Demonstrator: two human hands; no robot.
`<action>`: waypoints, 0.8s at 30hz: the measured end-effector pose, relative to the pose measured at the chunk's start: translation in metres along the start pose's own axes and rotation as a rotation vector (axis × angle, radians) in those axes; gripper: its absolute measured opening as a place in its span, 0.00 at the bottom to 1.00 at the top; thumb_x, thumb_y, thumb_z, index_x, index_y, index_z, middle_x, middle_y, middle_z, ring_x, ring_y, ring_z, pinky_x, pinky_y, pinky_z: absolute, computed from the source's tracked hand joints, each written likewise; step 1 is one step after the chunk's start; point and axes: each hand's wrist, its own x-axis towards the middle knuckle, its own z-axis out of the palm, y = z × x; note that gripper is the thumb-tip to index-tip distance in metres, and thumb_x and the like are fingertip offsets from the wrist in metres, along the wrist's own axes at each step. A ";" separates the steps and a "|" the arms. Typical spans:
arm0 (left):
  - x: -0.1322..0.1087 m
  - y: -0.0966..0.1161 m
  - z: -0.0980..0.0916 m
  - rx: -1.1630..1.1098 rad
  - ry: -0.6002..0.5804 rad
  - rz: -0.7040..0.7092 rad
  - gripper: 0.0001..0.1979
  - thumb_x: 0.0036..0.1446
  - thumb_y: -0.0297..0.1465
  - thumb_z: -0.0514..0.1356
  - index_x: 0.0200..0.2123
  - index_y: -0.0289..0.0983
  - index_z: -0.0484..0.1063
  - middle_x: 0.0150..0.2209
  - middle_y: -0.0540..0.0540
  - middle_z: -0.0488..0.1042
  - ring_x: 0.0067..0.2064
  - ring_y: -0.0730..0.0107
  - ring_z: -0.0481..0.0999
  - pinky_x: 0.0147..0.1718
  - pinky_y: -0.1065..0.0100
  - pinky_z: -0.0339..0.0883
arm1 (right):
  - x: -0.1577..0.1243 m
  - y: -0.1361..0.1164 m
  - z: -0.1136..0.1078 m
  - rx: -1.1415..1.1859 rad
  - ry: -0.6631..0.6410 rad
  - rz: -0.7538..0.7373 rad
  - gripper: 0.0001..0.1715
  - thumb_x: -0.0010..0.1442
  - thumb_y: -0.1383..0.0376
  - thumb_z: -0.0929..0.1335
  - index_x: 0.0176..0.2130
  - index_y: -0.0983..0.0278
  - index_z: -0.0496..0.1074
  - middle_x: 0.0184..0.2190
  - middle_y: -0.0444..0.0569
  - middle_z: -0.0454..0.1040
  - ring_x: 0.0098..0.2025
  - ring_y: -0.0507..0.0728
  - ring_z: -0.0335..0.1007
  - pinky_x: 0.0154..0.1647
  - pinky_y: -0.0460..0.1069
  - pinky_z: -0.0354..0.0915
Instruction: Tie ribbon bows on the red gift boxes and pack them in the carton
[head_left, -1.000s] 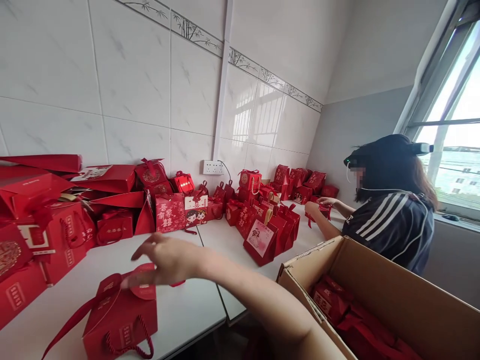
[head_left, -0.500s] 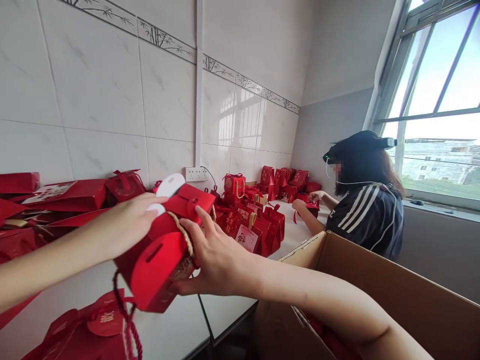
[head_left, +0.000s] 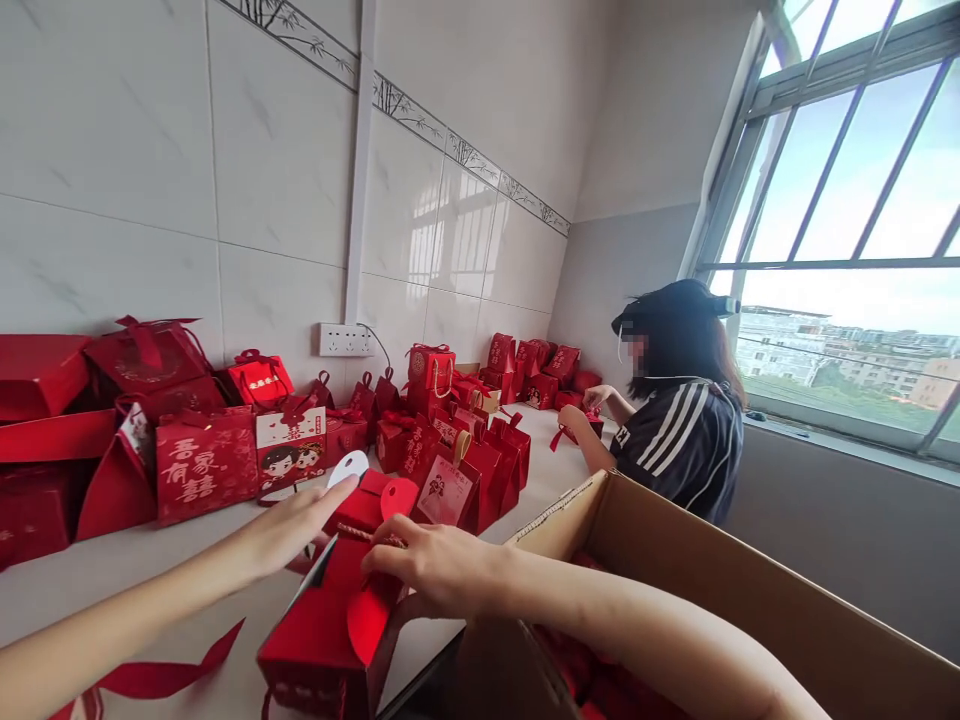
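Observation:
A red paper gift box (head_left: 319,628) stands at the front of the table with its top flaps up and loose. My left hand (head_left: 300,525) is at its far left side, fingers closed on a flap whose white inner face (head_left: 349,468) shows. My right hand (head_left: 435,560) grips the right side, fingers curled over the top edge near a twisted rope handle (head_left: 352,532). A rounded red flap (head_left: 371,610) bends outward below my right fingers. My right fingertips are partly hidden.
Several red gift boxes (head_left: 206,465) crowd the table along the tiled wall. A large open cardboard carton (head_left: 720,570) with red items inside stands at right. A red ribbon (head_left: 176,675) lies front left. A co-worker (head_left: 675,440) handles a red box farther back.
The box has come down and now sits more upright, nearer the table's front. Both hands moved with it. The view has turned to the right, and the red ribbon now shows at front left.

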 end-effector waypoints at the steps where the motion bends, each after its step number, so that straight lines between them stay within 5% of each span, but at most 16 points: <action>1: -0.001 -0.002 -0.001 -0.107 -0.079 -0.073 0.27 0.47 0.52 0.50 0.39 0.39 0.74 0.37 0.43 0.79 0.34 0.58 0.79 0.30 0.65 0.74 | -0.003 0.002 -0.002 0.027 -0.004 -0.012 0.28 0.57 0.62 0.70 0.55 0.64 0.61 0.53 0.56 0.62 0.42 0.57 0.72 0.43 0.51 0.71; 3: 0.000 -0.009 -0.005 -0.243 -0.137 -0.171 0.30 0.47 0.54 0.52 0.42 0.39 0.72 0.42 0.42 0.78 0.38 0.57 0.79 0.31 0.65 0.75 | -0.012 0.006 -0.009 0.106 0.031 -0.010 0.26 0.56 0.63 0.70 0.52 0.63 0.63 0.51 0.54 0.64 0.41 0.55 0.71 0.43 0.49 0.70; 9: 0.010 -0.047 -0.023 -0.244 0.044 -0.194 0.33 0.40 0.56 0.57 0.41 0.36 0.72 0.46 0.36 0.75 0.46 0.49 0.76 0.38 0.61 0.75 | -0.053 0.024 -0.034 0.393 0.397 0.151 0.28 0.43 0.62 0.77 0.41 0.62 0.65 0.42 0.49 0.68 0.35 0.52 0.68 0.32 0.45 0.67; 13: 0.002 -0.067 -0.031 -0.186 0.098 -0.128 0.31 0.41 0.56 0.56 0.39 0.37 0.73 0.47 0.38 0.75 0.45 0.50 0.76 0.40 0.60 0.74 | -0.079 0.066 -0.059 0.539 0.728 0.468 0.29 0.44 0.54 0.75 0.40 0.62 0.62 0.26 0.41 0.70 0.22 0.50 0.62 0.21 0.44 0.61; 16: -0.007 -0.077 -0.033 -0.185 0.076 -0.109 0.30 0.43 0.56 0.56 0.40 0.37 0.73 0.44 0.40 0.77 0.45 0.51 0.77 0.42 0.61 0.74 | -0.093 0.116 -0.074 0.409 0.958 0.777 0.23 0.48 0.47 0.69 0.31 0.63 0.63 0.22 0.43 0.70 0.20 0.50 0.61 0.20 0.45 0.58; 19: -0.015 -0.087 -0.033 -0.195 0.049 -0.113 0.31 0.44 0.56 0.56 0.42 0.37 0.72 0.45 0.40 0.76 0.45 0.52 0.76 0.42 0.62 0.73 | -0.102 0.164 -0.071 0.174 1.036 0.990 0.17 0.49 0.52 0.67 0.30 0.63 0.65 0.25 0.46 0.72 0.26 0.54 0.66 0.29 0.48 0.63; 24: -0.030 -0.088 -0.034 -0.233 0.054 -0.154 0.34 0.41 0.55 0.59 0.46 0.37 0.73 0.50 0.40 0.74 0.47 0.51 0.76 0.44 0.62 0.73 | -0.112 0.209 -0.032 0.002 1.061 1.186 0.10 0.52 0.60 0.63 0.32 0.64 0.64 0.32 0.55 0.72 0.35 0.60 0.67 0.39 0.55 0.63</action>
